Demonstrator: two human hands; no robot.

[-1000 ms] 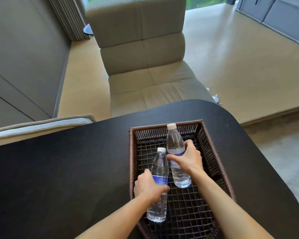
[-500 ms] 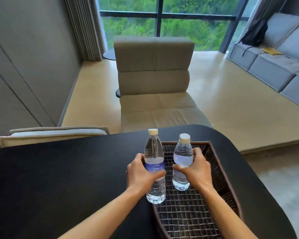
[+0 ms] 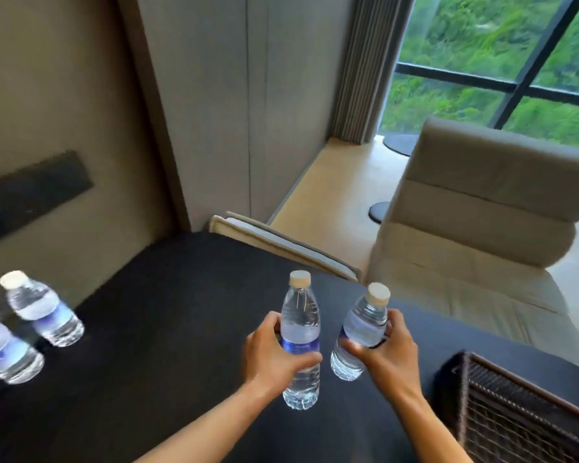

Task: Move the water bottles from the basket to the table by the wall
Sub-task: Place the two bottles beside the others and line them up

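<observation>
The left hand [image 3: 274,354] has its fingers [image 3: 301,360] clamped round the middle of one water bottle [image 3: 300,332], at its blue label, and holds it upright above the black surface [image 3: 168,329]. The right hand [image 3: 390,357] has its fingers [image 3: 351,349] clamped round a second water bottle [image 3: 360,332], which tilts with its cap leaning to the right. Both bottles are clear, hold water and carry pale caps; they sit just beside each other without touching.

At the lower right stands the dark woven basket [image 3: 462,389], only its near corner and wire-mesh floor in view; the part that shows holds nothing, and the rest is cut off by the frame.

At the far left, near the wall [image 3: 47,95], two more water bottles stand on the surface: one [image 3: 42,309] with its cap visible, and another [image 3: 7,352] partly cut off by the edge. Both are blurred. They hold water and bear blue labels. They are well apart from the two bottles in the hands.
</observation>
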